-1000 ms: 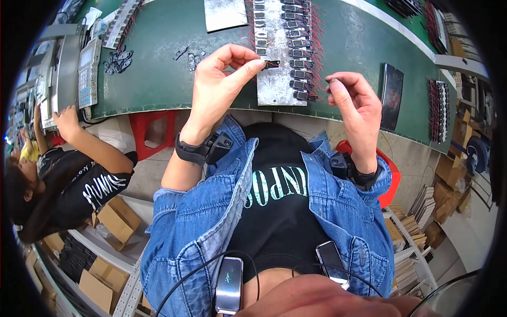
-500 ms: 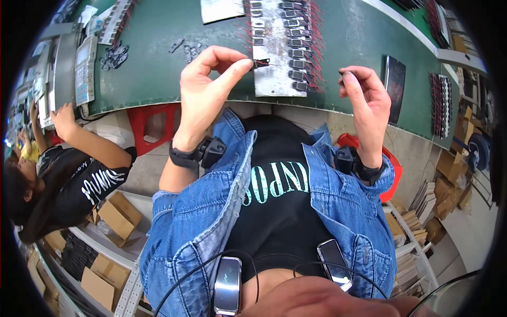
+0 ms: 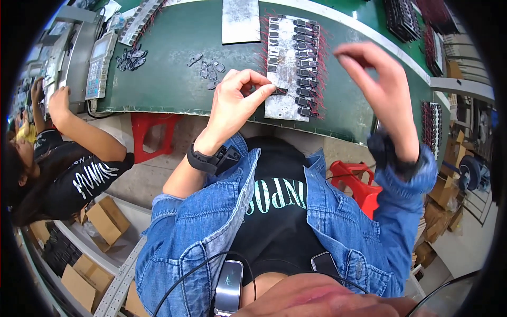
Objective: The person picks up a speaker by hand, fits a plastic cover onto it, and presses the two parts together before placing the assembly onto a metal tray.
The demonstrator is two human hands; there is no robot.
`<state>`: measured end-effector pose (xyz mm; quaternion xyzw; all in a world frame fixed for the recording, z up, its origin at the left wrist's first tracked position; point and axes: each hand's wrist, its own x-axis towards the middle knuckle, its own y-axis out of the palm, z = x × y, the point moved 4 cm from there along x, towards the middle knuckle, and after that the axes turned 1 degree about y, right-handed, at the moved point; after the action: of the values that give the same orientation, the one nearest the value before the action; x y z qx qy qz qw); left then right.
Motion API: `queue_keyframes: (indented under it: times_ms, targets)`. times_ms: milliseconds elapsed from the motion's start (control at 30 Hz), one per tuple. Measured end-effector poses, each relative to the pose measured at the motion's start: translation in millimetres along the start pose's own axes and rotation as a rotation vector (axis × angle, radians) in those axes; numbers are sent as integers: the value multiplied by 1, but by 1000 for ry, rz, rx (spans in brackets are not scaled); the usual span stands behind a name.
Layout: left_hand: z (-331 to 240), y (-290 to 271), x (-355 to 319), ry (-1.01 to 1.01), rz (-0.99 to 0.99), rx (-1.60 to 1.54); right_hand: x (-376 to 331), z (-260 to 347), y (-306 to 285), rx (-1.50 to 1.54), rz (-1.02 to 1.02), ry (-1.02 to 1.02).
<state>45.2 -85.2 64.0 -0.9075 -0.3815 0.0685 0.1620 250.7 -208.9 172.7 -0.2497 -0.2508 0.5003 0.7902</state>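
My left hand (image 3: 237,100) pinches a small black part (image 3: 281,91) between thumb and forefinger, over the left half of a metal plate (image 3: 285,110). Two columns of small black housings with thin red wires (image 3: 304,74) lie along this plate. Off to its right, my right hand (image 3: 377,79) is raised over the table and blurred by motion. Its thumb and forefinger come together at the tips; whatever they hold is too small to make out. Several loose black housings (image 3: 205,70) lie left of the plate, beyond my left hand.
The green table (image 3: 158,79) also carries a bare metal plate (image 3: 241,21), a pile of black parts (image 3: 132,59) and a grey keypad device (image 3: 100,66). Another loaded strip (image 3: 432,127) lies at right. A co-worker (image 3: 79,164) sits at left; red stools (image 3: 153,137) stand below.
My right hand has swung up and away over the table, right of the plate. My left hand still pinches the black part at the plate. The whole view has shifted slightly.
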Motion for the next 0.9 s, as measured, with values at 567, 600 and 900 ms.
queue_keyframes:
  times_ms: [567,600,900]
  targets:
    - [-2,-68,-18,197,-412,141,134,-16,77,-582,300,-526]
    - [0,-75,-17,188,-441,182,133,-13,79,-625,295,-563]
    - [13,-91,7,321,-364,640,138,-23,86,-590,331,-608]
